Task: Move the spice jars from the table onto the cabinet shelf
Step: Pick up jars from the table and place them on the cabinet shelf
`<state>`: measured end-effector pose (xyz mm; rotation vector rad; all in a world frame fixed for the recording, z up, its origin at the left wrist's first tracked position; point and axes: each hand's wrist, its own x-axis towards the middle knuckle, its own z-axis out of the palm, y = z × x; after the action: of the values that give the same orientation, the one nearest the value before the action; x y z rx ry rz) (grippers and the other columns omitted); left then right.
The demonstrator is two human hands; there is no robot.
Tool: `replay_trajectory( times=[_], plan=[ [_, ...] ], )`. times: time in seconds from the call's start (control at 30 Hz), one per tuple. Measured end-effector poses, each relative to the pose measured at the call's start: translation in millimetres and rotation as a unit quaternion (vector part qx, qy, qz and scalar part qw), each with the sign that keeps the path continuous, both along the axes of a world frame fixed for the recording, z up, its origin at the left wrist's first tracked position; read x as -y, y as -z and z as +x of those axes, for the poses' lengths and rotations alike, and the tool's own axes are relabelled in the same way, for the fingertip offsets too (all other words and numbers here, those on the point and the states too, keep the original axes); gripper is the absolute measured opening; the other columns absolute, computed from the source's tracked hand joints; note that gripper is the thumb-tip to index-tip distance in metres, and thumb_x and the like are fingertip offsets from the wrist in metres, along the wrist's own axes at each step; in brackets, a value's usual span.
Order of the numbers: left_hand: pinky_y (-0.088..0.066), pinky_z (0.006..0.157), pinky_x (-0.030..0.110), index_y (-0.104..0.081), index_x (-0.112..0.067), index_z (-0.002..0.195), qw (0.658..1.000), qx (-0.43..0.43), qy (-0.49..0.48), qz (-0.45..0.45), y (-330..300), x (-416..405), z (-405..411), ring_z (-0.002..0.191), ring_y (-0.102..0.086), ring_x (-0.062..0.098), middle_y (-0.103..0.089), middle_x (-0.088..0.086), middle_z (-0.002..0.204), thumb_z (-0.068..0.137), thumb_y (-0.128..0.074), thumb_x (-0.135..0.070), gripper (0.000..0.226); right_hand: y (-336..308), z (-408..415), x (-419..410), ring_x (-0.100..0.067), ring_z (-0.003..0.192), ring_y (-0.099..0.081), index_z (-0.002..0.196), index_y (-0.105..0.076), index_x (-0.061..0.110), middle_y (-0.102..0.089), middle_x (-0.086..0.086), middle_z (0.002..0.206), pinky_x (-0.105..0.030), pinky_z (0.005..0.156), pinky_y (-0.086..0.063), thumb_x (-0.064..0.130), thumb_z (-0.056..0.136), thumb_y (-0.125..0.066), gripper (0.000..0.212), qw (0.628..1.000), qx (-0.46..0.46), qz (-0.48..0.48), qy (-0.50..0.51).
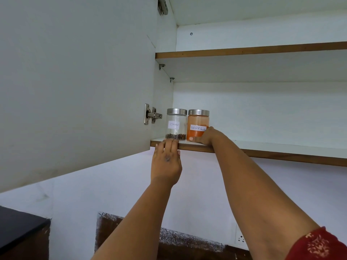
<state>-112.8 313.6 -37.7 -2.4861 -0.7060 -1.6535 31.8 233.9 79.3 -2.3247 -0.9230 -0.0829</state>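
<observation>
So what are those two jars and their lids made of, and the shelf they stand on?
Both jars, cloves and red chilli powder, look like clear glass or plastic, since the contents show through. Their lids look like brushed metal, with a dull silver sheen. The shelf looks like white laminated board with a brown edge.

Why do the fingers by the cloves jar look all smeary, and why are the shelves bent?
Head view: the left hand has motion-blurred fingertips at the foot of the cloves jar, while the chilli jar and the right hand stay fairly sharp; the wide-angle lens slants and bows the shelf edges; the light is soft, with dim shade under the upper shelf.
</observation>
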Motion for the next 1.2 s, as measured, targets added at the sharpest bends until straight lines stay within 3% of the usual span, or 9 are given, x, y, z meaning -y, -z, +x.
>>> replay_trajectory(
  times=[0.17, 0.33, 0.43, 0.7, 0.87, 0.93, 1.0, 1.1, 1.2],
  plan=[
    [-0.039, 0.108, 0.033, -0.043, -0.019, 0.138, 1.0, -0.013, 0.002, -0.001, -3, -3, -2, 0.131, -0.037, 0.02, -0.047, -0.001, 0.14, 0.1, -0.038, -0.029, 0.039, 0, -5, 2, -0.031, 0.129, -0.046, 0.147, -0.026, 0.012, -0.043, -0.013, 0.144, -0.045, 0.109, -0.037, 0.055, 0.077, -0.073, 0.095, 1.0, -0.009, 0.011, -0.013],
    [-0.037, 0.107, 0.031, -0.04, -0.019, 0.14, 0.999, -0.031, 0.007, 0.004, -5, -4, -6, 0.131, -0.035, 0.02, -0.045, -0.002, 0.142, 0.1, -0.038, -0.03, 0.042, 0, -13, 7, -0.036, 0.141, -0.032, 0.143, 0.037, 0.013, -0.025, -0.017, 0.157, -0.049, 0.117, -0.024, 0.055, 0.074, -0.075, 0.139, 0.999, -0.037, 0.017, 0.001],
    [-0.037, 0.106, 0.031, -0.038, -0.019, 0.142, 0.998, -0.055, 0.009, 0.014, -6, -4, -11, 0.131, -0.034, 0.02, -0.043, -0.002, 0.143, 0.099, -0.039, -0.032, 0.045, 3, -19, 13, -0.036, 0.14, -0.033, 0.142, 0.04, 0.014, -0.023, -0.017, 0.158, -0.049, 0.116, -0.025, 0.065, 0.073, -0.07, 0.139, 0.999, -0.025, -0.005, 0.02],
    [-0.035, 0.107, 0.035, -0.033, -0.019, 0.145, 0.995, -0.102, 0.01, 0.009, -12, -1, -21, 0.132, -0.031, 0.021, -0.038, 0.0, 0.146, 0.097, -0.027, -0.056, 0.061, 25, -44, 40, -0.034, 0.128, -0.049, 0.155, 0.009, 0.012, -0.045, -0.014, 0.147, -0.044, 0.102, -0.038, 0.075, 0.087, -0.021, 0.097, 0.981, 0.142, -0.085, 0.103],
    [-0.034, 0.11, 0.039, -0.03, -0.015, 0.146, 0.992, -0.122, 0.036, -0.021, -20, 5, -25, 0.135, -0.027, 0.024, -0.033, 0.003, 0.148, 0.096, -0.03, -0.058, 0.066, 41, -58, 57, -0.025, 0.096, -0.056, 0.126, -0.059, 0.013, -0.064, -0.009, 0.109, -0.04, 0.086, -0.038, 0.06, 0.096, -0.013, 0.073, 0.939, 0.301, -0.084, 0.142],
    [-0.031, 0.112, 0.041, -0.026, -0.013, 0.148, 0.988, -0.134, 0.063, -0.049, -21, 10, -28, 0.14, -0.02, 0.025, -0.027, 0.005, 0.152, 0.095, -0.032, -0.058, 0.07, 52, -62, 67, -0.029, 0.12, -0.049, 0.135, -0.052, 0.014, -0.056, -0.011, 0.128, -0.045, 0.104, -0.032, 0.054, 0.1, -0.019, 0.063, 0.943, 0.301, -0.069, 0.126],
    [-0.025, 0.115, 0.043, -0.017, -0.012, 0.152, 0.982, -0.161, 0.082, -0.063, -23, 11, -34, 0.146, -0.009, 0.024, -0.016, 0.005, 0.158, 0.095, -0.035, -0.058, 0.076, 67, -68, 75, -0.031, 0.146, -0.019, 0.152, -0.024, 0.015, -0.028, -0.012, 0.155, -0.048, 0.119, -0.007, 0.049, 0.1, -0.026, 0.062, 0.945, 0.295, -0.078, 0.116],
    [-0.017, 0.118, 0.042, -0.009, -0.012, 0.154, 0.972, -0.185, 0.117, -0.085, -25, 13, -43, 0.149, 0.001, 0.022, -0.003, 0.003, 0.162, 0.094, -0.043, -0.056, 0.082, 81, -79, 87, -0.029, 0.148, 0.017, 0.155, 0.008, 0.016, 0.009, -0.009, 0.163, -0.047, 0.119, 0.006, 0.043, 0.1, -0.034, 0.074, 0.954, 0.274, -0.081, 0.095],
    [-0.023, 0.115, 0.041, -0.017, -0.014, 0.152, 0.963, -0.106, 0.194, -0.155, 4, 27, -53, 0.146, -0.01, 0.023, -0.018, 0.003, 0.159, 0.093, -0.048, -0.052, 0.076, 108, -91, 98, -0.027, 0.147, 0.023, 0.154, 0.014, 0.016, 0.025, -0.009, 0.159, -0.045, 0.119, 0.006, 0.041, 0.099, -0.04, 0.081, 0.963, 0.243, -0.078, 0.08]
  ],
)
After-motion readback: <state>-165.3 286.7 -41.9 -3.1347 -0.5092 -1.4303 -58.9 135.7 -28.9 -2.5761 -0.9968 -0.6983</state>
